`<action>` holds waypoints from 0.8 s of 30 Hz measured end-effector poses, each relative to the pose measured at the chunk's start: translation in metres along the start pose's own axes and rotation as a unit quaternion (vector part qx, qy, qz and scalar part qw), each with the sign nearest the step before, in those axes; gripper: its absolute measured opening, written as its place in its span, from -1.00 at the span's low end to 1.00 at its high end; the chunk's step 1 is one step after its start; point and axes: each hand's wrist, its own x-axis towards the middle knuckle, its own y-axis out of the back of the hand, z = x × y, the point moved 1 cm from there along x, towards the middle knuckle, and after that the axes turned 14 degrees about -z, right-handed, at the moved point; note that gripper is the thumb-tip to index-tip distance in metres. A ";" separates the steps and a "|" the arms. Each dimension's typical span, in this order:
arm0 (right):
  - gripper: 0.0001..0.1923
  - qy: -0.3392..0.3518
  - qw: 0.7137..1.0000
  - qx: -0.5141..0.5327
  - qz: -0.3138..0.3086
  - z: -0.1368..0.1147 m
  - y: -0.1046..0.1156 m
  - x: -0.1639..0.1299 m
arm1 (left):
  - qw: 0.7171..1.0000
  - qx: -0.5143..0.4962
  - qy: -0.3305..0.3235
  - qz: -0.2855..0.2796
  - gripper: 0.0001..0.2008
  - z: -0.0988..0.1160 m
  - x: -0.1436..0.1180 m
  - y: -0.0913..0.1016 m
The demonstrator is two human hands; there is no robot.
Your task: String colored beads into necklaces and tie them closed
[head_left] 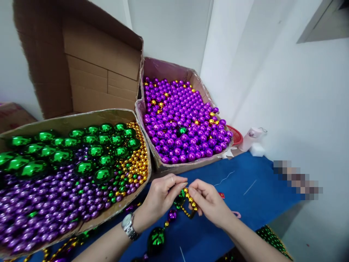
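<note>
Head view is showing two bare hands working close together above a blue table top [261, 182], just in front of two open boxes. The left hand [160, 193] is keeping its thumb and forefinger together at the tips; whether a thread is lying between them, I cannot tell. The right hand [208, 202] is clamping on a short row of gold beads [192, 202], which is hanging between the hands.

Below, a purple ball [172, 215] and a large green ball [157, 238] are following in line, apparently belonging to the same strand.

About the progress, I am judging that a good part is already standing in order, because different colours and sizes are coming one after another. The gold end is not visibly joining to anything yet. The left box [95, 118] and the far box [169, 67] are holding many loose beads. Since the hands and the lower edge are hiding much of the strand, I cannot tell how much is remaining.
</note>
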 end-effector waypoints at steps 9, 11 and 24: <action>-0.73 0.007 0.994 -0.101 0.043 0.002 0.011 -0.005 | 0.992 0.087 0.090 -0.005 -0.80 -0.012 -0.019 0.015; -0.72 -0.008 0.995 -0.090 0.041 0.009 0.013 -0.008 | 0.986 -0.041 0.159 -0.006 -0.71 -0.011 -0.024 0.017; -0.71 -0.016 0.985 0.159 0.063 0.041 -0.020 0.001 | 0.787 -0.586 0.180 0.068 -0.75 0.006 -0.019 0.015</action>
